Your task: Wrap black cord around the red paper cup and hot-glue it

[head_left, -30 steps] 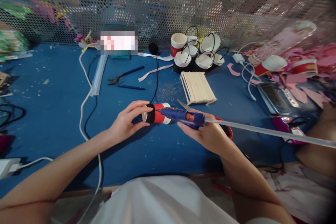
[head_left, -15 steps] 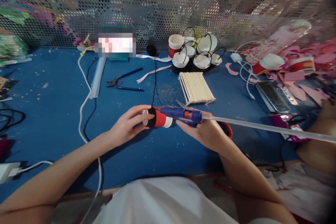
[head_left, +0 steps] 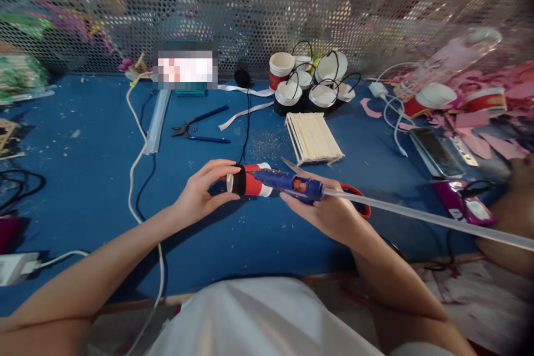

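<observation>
The small paper cup (head_left: pixel 249 179), red with a black band near its mouth, lies on its side at the middle of the frame, just above the blue surface (head_left: pixel 83 178). Compared with half a second ago it sits a touch higher in the frame and is turned a little, so more of the black band faces the camera. The nozzle of the blue glue gun (head_left: pixel 290 182) has kept its place against the cup's side. I judge that glue is being laid along the band while the cup is rolled under the tip, so the work is mid-bead rather than finished.

The left hand (head_left: pixel 200 196) is curled around the cup's open end, thumb beneath and fingers arched over the rim, closed on it but lightly. The right hand (head_left: pixel 329 211) is wrapped around the glue gun's grip. A long clear glue stick (head_left: pixel 417 216) runs out of the gun's back toward the right edge of the frame.

Just beyond the gun lies a bundle of pale wooden sticks (head_left: pixel 314 138). Farther up the frame stands a cluster of finished cups with black wire handles (head_left: pixel 311 82). Blue-handled pliers (head_left: pixel 200 128) rest toward the upper left of centre, and a phone (head_left: pixel 436 151) lies at the right among pink paper scraps.
</observation>
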`<state>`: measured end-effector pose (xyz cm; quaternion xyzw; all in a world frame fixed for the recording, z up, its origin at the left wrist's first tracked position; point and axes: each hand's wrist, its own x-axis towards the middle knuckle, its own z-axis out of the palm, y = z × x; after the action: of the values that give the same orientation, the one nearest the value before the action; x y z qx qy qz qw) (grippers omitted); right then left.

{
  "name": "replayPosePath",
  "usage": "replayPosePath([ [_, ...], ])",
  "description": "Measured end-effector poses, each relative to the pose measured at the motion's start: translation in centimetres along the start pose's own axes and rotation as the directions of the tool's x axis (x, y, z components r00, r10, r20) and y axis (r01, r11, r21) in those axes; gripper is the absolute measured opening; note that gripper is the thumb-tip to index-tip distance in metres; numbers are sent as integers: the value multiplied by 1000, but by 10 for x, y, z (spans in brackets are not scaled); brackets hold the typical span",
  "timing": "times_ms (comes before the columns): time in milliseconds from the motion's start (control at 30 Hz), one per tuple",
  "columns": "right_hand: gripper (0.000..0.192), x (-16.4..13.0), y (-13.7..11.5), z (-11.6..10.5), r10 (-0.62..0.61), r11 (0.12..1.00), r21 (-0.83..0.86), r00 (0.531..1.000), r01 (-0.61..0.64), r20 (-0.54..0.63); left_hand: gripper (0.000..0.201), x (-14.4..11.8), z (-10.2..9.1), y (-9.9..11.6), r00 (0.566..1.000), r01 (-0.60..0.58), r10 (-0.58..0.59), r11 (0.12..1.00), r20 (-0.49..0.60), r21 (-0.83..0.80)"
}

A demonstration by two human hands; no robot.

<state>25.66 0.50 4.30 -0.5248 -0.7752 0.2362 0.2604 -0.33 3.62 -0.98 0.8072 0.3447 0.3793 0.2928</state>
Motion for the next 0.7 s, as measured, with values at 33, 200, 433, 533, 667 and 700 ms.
replayPosePath([
  [33,13,0,0,1,7,1000,6,1000,-7,0,46,0,0,0,1000,29,-29,999,-1,-43],
  [200,13,-3,-3,1,32,999,35,999,-33,35,45,1,2,0,993,112,-117,977,-14,-181],
  [433,12,-5,-3,0,24,999,31,997,-26,68,45,1,3,-3,968,247,-252,934,13,-258],
  [533,12,-4,-3,-1,14,999,30,998,-16,56,45,2,3,-2,962,264,-273,920,11,-290],
  [667,11,-4,-4,-2,-15,1000,21,998,14,61,44,3,2,1,958,277,-288,912,9,-303],
  [700,11,-5,-5,-2,-21,1000,24,997,20,71,45,3,2,1,954,289,-301,909,9,-300],
])
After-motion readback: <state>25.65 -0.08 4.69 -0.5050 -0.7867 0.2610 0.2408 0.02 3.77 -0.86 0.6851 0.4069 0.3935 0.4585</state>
